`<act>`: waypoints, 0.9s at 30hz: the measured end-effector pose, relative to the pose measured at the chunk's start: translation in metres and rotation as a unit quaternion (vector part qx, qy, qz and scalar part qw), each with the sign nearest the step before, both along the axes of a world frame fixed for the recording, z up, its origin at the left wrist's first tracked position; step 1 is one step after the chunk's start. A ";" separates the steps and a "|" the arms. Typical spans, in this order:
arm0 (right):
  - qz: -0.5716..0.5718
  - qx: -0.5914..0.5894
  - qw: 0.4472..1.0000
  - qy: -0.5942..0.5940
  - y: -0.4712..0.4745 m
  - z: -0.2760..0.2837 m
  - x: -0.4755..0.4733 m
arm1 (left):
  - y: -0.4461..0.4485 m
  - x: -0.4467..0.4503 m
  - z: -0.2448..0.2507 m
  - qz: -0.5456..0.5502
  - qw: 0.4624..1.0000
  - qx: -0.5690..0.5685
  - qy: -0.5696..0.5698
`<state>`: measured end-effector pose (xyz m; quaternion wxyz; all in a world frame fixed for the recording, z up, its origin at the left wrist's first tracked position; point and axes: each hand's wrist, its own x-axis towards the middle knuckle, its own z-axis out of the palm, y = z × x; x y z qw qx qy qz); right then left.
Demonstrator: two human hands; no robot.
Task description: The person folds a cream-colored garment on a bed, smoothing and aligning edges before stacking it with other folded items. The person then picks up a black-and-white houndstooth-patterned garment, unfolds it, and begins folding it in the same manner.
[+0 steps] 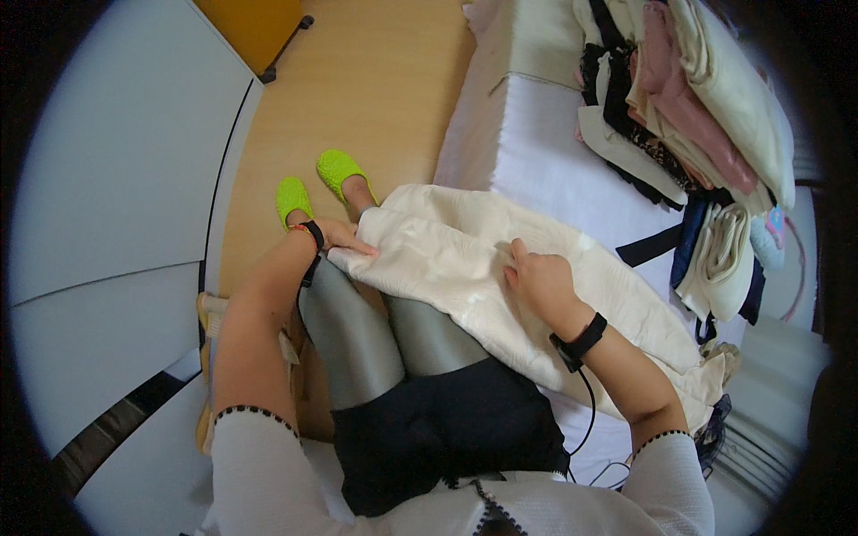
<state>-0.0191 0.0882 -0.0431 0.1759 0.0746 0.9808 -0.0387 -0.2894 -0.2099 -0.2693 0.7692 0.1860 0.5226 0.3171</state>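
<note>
A cream, textured cloth garment (462,254) lies folded lengthwise across my knees and over the edge of the bed. My left hand (342,238) is at its left end, thumb on top of the cloth and the other fingers hidden beneath its edge. Over the middle of the cloth is my right hand (539,275), with the fingers curled and the index finger and thumb touching or just above the fabric. Whether it pinches any cloth is unclear. Both wrists wear black straps, and a black cable runs from the right one.
Stacked folded clothes (704,100) lie on the bed's white sheet (549,141) at upper right, with a rolled cream garment (720,261) below them. White cabinet panels (134,154) stand at left. An orange-yellow wheeled unit (258,30) is on the wood floor (375,87).
</note>
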 end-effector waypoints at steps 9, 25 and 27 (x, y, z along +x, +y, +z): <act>-0.008 -0.045 0.998 0.035 0.003 -0.006 -0.002 | 0.027 -0.016 -0.047 0.159 0.980 -0.113 0.032; -0.011 -0.109 0.991 0.083 0.005 0.016 0.014 | -0.003 -0.044 0.084 0.324 0.944 -0.054 -0.028; 0.016 -0.107 0.985 0.137 0.011 0.028 0.024 | -0.015 -0.047 0.121 0.316 0.948 -0.038 0.021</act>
